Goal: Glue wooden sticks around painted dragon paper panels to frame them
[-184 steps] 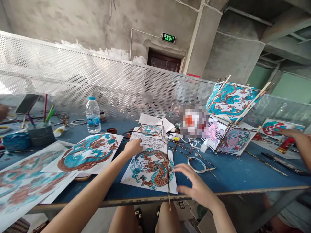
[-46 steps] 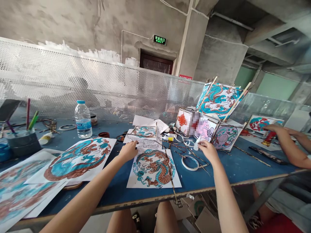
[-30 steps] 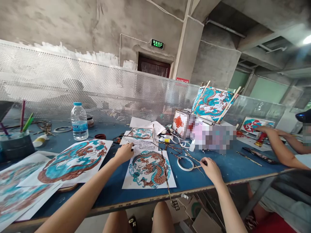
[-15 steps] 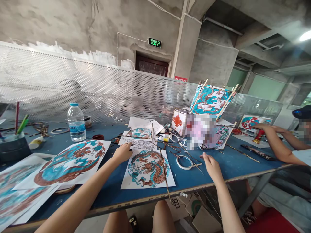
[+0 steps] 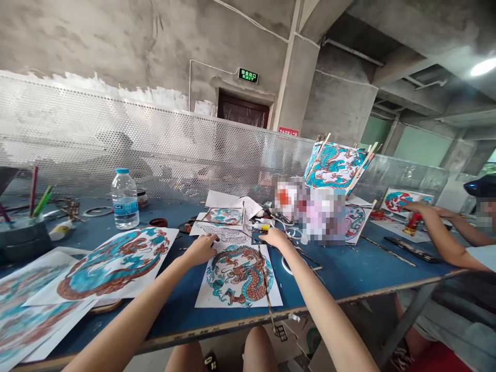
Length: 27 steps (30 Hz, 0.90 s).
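Note:
My left hand [image 5: 200,249] rests at the upper left corner of a sheet with a brown and teal dragon drawing [image 5: 242,276], its fingers apart and bent down. My right hand [image 5: 276,238] is over that sheet's upper right corner, fingers reaching left, close to a small glue bottle [image 5: 260,227] with a yellow label. I see nothing held in either hand, though the undersides of the fingers are hidden. A thin dark stick [image 5: 266,281] lies along the sheet's right part. Behind are an uncoloured line drawing [image 5: 227,232] and a small stick-framed dragon picture [image 5: 225,216].
A water bottle [image 5: 125,199] stands left of centre, near a brush pot [image 5: 23,237]. More dragon drawings [image 5: 116,263] lie at left. A roll of tape [image 5: 287,266] is partly behind my right arm. A lantern-like dragon frame [image 5: 337,165] stands at the back; a co-worker's arm [image 5: 445,235] is at right.
My right hand has moved left, from beside the tape roll to the dragon sheet's upper right corner. My left hand has shifted slightly right and down, and the view has tilted a little.

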Each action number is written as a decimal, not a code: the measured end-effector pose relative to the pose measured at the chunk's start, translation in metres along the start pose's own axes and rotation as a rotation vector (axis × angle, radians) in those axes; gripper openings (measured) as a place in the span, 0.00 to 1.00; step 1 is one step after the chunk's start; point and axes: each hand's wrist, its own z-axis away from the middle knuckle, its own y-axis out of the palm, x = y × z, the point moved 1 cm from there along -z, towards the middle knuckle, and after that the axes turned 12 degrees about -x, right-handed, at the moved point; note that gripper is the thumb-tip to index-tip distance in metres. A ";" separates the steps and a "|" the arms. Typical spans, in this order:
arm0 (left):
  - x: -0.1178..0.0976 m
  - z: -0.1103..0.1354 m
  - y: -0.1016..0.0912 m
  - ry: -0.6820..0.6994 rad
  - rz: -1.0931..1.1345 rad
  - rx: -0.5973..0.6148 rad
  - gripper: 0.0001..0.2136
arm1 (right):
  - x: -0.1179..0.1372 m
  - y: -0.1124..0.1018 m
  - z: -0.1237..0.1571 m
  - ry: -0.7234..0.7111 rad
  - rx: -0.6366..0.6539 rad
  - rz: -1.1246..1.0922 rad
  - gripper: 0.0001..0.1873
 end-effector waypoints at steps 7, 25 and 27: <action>-0.002 -0.002 0.002 -0.051 0.134 0.026 0.27 | -0.003 0.018 -0.030 0.013 -0.010 -0.169 0.07; 0.002 -0.005 0.003 -0.229 0.385 -0.002 0.27 | 0.002 0.001 -0.011 -0.197 -0.269 -0.177 0.17; 0.003 -0.006 0.005 -0.193 0.296 -0.029 0.25 | 0.011 0.008 -0.008 -0.276 -0.162 -0.089 0.15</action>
